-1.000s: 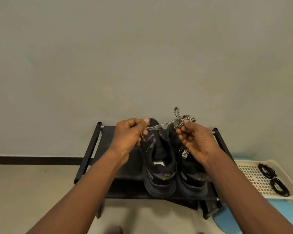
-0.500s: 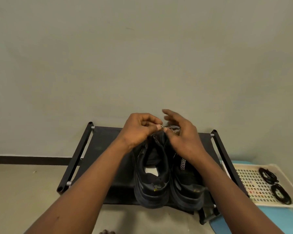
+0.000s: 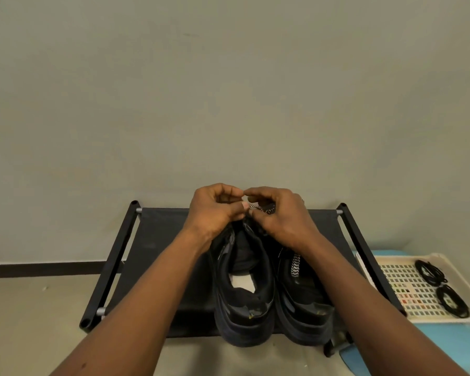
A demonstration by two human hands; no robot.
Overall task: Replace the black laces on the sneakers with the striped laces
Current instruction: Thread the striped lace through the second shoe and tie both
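Note:
Two black sneakers stand side by side on a black shoe rack (image 3: 158, 240), heels toward me: the left sneaker (image 3: 242, 302) and the right sneaker (image 3: 301, 302). A black-and-white striped lace (image 3: 261, 209) runs between my hands above the shoes' front part. My left hand (image 3: 215, 210) pinches one part of it with thumb and fingers. My right hand (image 3: 280, 215) pinches the lace right beside it. Another stretch of striped lace (image 3: 295, 264) shows on the right sneaker below my right wrist. Both shoes' eyelets are hidden by my hands.
A cream perforated tray (image 3: 407, 294) sits to the right on a blue surface (image 3: 445, 346), holding two coiled black laces (image 3: 430, 271) (image 3: 452, 301). The rack stands against a plain grey wall, with pale floor to the left.
My hands came together from being spread apart with the lace stretched between them. The raised loops at the right hand are now gathered low between my fingers above the shoes.

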